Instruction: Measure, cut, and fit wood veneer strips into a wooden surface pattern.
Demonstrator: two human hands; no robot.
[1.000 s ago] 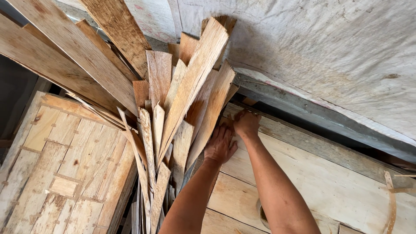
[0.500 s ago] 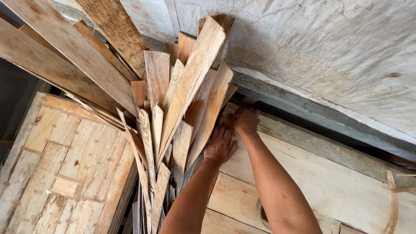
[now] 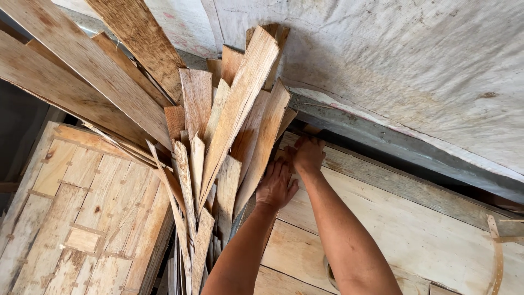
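Wooden slats (image 3: 256, 136), touching both hands' fingers (image 3: 275, 172)

The wood strips (image 3: 240, 114) are tan and orange-brown with streaky grain. At three o'clock, the boards (image 3: 415, 235) are pale yellow; the sheet (image 3: 404, 65) above is mottled grey-white.

Wall: a rough, pale plastered surface (image 3: 415, 71) filled the upper right, stained and scratched.
Ledge: a grey concrete strip (image 3: 393, 145) ran along the foot of the wall, with a dark gap beneath it.
Lower right: broad pale boards (image 3: 415, 235) lay flat, joined edge to edge.
Lower left: a panel of short nailed planks (image 3: 71, 218).
Light: even daylight, soft shadows.
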